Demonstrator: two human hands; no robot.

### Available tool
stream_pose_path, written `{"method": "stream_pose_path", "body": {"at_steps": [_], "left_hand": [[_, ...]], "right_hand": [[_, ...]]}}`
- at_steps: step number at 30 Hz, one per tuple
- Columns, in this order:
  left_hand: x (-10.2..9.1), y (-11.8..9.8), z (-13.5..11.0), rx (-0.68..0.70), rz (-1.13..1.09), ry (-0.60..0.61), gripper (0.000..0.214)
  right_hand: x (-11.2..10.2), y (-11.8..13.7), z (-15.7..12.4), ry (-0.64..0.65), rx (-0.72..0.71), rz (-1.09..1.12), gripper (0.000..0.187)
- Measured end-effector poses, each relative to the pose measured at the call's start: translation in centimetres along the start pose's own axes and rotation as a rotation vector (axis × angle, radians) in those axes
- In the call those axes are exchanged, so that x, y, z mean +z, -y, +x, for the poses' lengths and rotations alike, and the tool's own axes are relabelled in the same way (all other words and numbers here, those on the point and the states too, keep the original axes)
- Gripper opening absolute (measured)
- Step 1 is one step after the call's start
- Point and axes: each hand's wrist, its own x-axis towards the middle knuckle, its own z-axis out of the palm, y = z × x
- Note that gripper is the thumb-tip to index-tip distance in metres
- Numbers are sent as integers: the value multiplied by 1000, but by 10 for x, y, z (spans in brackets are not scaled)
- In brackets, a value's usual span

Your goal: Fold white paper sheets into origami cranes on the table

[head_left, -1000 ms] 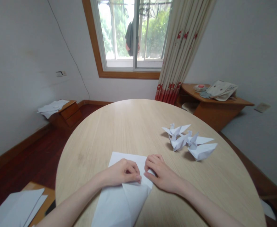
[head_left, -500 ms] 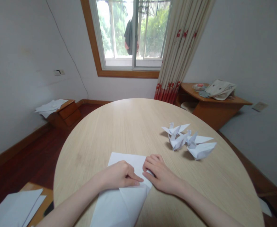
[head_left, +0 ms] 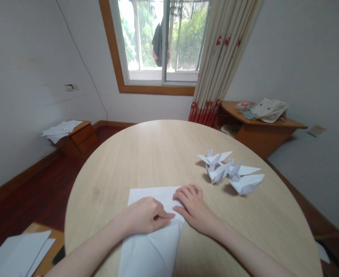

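A white sheet of paper (head_left: 155, 252), partly folded with slanting creases in its lower part, lies at the near side of the round table. My left hand (head_left: 146, 215) rests across it, index finger and thumb closed together at the edge of the folded flap, the other fingers curled under. On the paper's upper right edge lies my right hand (head_left: 194, 209), fingers stretched over the sheet and thumb apart from them. Both hands and the left forearm hide parts of the paper. Several folded paper cranes (head_left: 230, 171) stand beyond my right hand.
The round wooden table (head_left: 123, 157) fills the middle. More white sheets (head_left: 19, 252) lie on a low surface at lower left, and papers (head_left: 61, 129) cover a small cabinet by the wall. A corner desk (head_left: 267, 130) holds a cloth bag (head_left: 269, 109).
The paper has turned slightly, its upper edge shifting left and its lower end right. My hands stay on it, with the right one a little higher.
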Motion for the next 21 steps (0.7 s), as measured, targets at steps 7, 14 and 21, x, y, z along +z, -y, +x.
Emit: {"method": "stream_pose_path", "body": {"at_steps": [7,14,21], "left_hand": [[0,1,0,13,133,31,26],[-1,3,0,-41,199,27,35],[-7,0,1,-90,190,22,40]], "right_hand": [[2,-4,0,-98,-42,-124,24],[-10,-8,0,-26,-120,-95,11],[-6,-12,-5,77,-250,-170,25]]}}
